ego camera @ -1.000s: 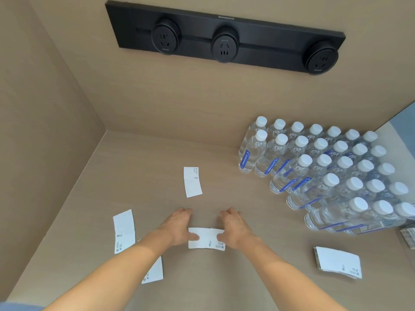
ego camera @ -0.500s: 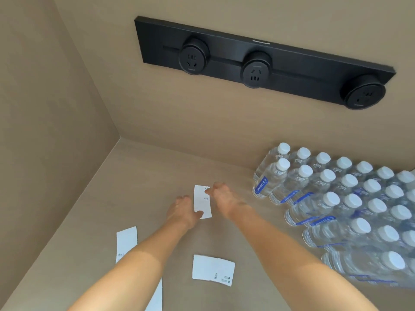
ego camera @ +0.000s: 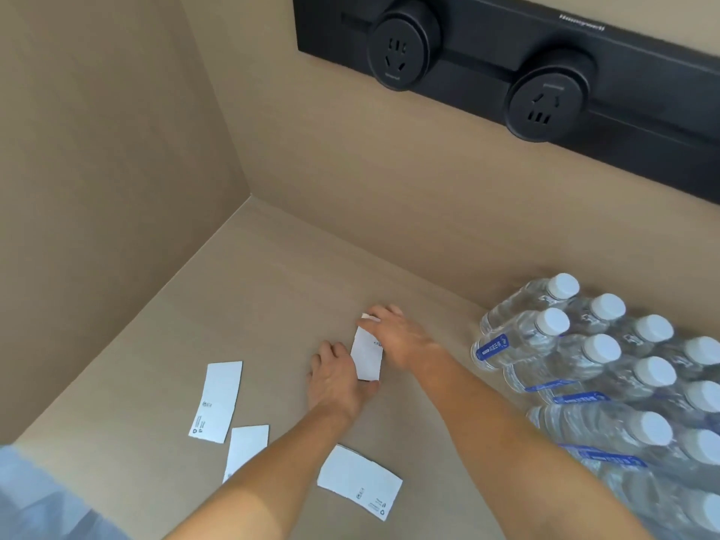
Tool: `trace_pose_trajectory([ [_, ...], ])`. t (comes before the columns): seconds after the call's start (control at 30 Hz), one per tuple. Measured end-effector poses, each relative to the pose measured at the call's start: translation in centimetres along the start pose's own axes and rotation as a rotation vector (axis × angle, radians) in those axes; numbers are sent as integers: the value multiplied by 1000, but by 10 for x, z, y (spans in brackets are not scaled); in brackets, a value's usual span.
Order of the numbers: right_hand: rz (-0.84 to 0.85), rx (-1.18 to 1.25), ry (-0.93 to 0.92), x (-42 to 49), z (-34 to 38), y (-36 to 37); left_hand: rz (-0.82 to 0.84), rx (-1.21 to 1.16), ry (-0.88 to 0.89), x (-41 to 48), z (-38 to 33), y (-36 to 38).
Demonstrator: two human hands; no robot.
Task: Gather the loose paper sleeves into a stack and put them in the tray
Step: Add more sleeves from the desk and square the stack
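Note:
A white paper sleeve point(ego camera: 366, 356) lies in the middle of the beige surface with both hands on it. My left hand point(ego camera: 335, 380) presses its near left edge and my right hand point(ego camera: 393, 337) covers its far right edge, fingers curled over the top. Whether the sleeve is lifted is unclear. Three more loose sleeves lie closer to me: one at the left point(ego camera: 216, 401), one partly under my left forearm point(ego camera: 247, 450), one in front point(ego camera: 359, 482). No tray is in view.
Rows of clear water bottles point(ego camera: 592, 360) with white caps crowd the right side. A black socket strip point(ego camera: 506, 72) hangs on the back wall. Beige walls close the left and the back.
Both hands left the near sleeve, reached forward to the far sleeve and now hold its two edges. The camera has moved closer and swung left.

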State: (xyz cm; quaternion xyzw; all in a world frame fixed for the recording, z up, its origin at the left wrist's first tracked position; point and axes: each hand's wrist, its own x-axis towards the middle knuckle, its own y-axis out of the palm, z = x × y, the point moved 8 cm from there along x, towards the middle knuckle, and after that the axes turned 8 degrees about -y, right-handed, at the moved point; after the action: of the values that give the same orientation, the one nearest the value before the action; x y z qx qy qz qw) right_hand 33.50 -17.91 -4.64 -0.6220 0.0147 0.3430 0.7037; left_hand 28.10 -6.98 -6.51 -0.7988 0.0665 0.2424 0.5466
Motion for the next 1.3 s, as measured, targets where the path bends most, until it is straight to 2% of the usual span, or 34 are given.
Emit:
trace_pose_trajectory([
  [0.13,-37,-7,32,2,-2,2,-19,-2,10,-3,-1,3],
  [0.33,-49,186,124,-24,-9,3,42,-61,63,-4,3,5],
  [0.57,-257,349,201,-66,-1,-7,57,-68,242,-11,-4,-32],
  [0.9,-413,300,192,-115,31,-21,-15,-97,461,-37,-2,-102],
  [1.13,-468,404,194,-148,49,0,25,-167,447,-66,19,-89],
  [1.3,-468,428,311,-181,50,19,107,-175,537,-86,17,-73],
])
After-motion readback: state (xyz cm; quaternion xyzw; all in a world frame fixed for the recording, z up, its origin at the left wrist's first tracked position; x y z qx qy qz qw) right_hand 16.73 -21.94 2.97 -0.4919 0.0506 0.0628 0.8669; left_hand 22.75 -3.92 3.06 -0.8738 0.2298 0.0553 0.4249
